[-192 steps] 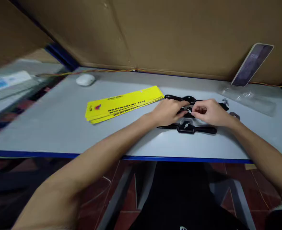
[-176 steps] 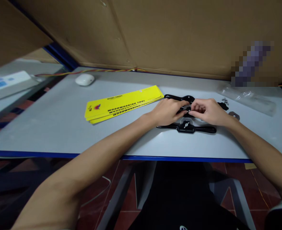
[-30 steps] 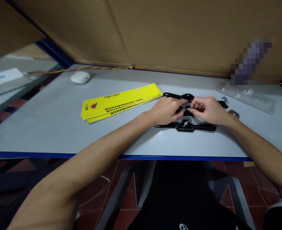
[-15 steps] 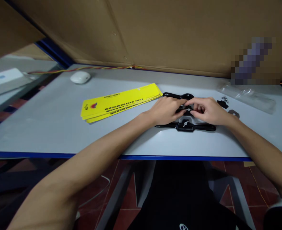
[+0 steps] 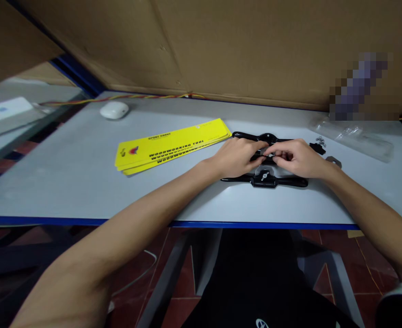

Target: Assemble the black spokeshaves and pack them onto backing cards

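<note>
Both hands meet over the middle one of three black spokeshaves. Left hand (image 5: 237,157) lies on the middle shave (image 5: 263,157), fingers curled over its left handle and body, pressing it to the table (image 5: 85,182); this looks like steadying it. Right hand (image 5: 298,157) has thumb and forefinger pinched on a small bright screw (image 5: 270,156) at the shave's centre, other fingers tucked. Whether the screw is seated in the body or loose between the fingertips cannot be told.

Just nearer the person than the grip: a second shave (image 5: 265,179), flat, wing screw up, touching or almost touching the heel of each hand. Just beyond the grip: a third shave (image 5: 260,136), its right end hidden by the right hand.

Right of the grip, near: loose small hardware (image 5: 320,142) and a flat metal blade (image 5: 333,161). Further right, a clear bag (image 5: 354,136). Left of the grip, yellow cards (image 5: 173,145), fanned, their near end almost at the left knuckles. Far left, a white puck (image 5: 114,110).

Room: open table toward the near blue edge and out to the left, below the cards. Tight beyond and to the right. Cardboard wall closes the back.
</note>
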Tool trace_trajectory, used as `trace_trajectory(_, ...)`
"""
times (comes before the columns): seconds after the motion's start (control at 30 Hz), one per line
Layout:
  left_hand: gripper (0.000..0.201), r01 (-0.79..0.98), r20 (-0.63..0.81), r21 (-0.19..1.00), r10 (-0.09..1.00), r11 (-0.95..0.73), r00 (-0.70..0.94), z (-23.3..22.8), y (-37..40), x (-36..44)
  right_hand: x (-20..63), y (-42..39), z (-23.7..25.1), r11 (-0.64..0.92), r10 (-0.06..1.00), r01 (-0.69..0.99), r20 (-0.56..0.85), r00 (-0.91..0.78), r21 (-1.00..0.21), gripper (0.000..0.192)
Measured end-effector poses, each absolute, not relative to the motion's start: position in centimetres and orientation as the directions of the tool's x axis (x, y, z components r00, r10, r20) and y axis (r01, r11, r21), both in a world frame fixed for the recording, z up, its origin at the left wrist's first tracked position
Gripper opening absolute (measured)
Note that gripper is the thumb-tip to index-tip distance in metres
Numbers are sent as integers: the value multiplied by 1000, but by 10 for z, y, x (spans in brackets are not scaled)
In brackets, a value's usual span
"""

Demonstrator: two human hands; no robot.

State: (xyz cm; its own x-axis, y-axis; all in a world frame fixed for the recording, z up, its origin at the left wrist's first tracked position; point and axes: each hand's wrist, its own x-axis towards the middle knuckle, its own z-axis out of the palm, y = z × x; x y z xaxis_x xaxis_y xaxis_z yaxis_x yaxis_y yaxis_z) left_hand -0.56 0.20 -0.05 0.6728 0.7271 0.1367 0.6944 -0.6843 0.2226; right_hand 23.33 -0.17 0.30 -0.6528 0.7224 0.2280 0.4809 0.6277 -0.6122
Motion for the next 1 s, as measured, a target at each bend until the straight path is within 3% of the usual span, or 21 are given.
trace_trajectory(0.47,53,700,124,224,732,-678,670,-1,2,-5,230,-2,1,555,806,527,258,-533,-643,14)
trace_trajectory(0.77,52,699,136,222,731,-680,668,-1,3,-5,231,0,2,686,708,514,310,-634,-516,11)
trace_trajectory(1.0,53,722,113,230,755,-652,646,-1,2,-4,231,-1,4,623,780,545,397,-484,-561,9)
